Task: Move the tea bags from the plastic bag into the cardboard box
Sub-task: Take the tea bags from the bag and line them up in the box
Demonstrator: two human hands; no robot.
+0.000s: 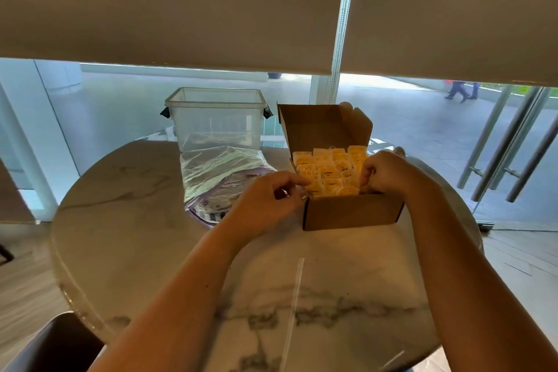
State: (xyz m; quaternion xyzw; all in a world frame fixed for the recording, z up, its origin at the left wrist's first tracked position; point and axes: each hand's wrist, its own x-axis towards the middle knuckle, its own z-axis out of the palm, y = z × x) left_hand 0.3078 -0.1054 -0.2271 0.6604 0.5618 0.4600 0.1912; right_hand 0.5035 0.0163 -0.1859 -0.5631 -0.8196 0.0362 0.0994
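Note:
A brown cardboard box [351, 211] stands open on the round marble table, its lid flap upright at the back. Several yellow tea bags [330, 170] fill it in rows. My left hand [271, 199] is at the box's near left corner, fingers curled, their tips touching the tea bags at the left edge. My right hand [385, 172] reaches into the box's right side with curled fingers pinching among the tea bags. The clear plastic bag [219, 177] lies flat and crumpled to the left of the box, partly hidden by my left hand.
A clear plastic container [216, 119] with black clips stands behind the bag. The marble table [145, 238] has its edge close on the left and right. A dark chair back [57, 344] sits at the bottom left. Glass walls and a door surround the table.

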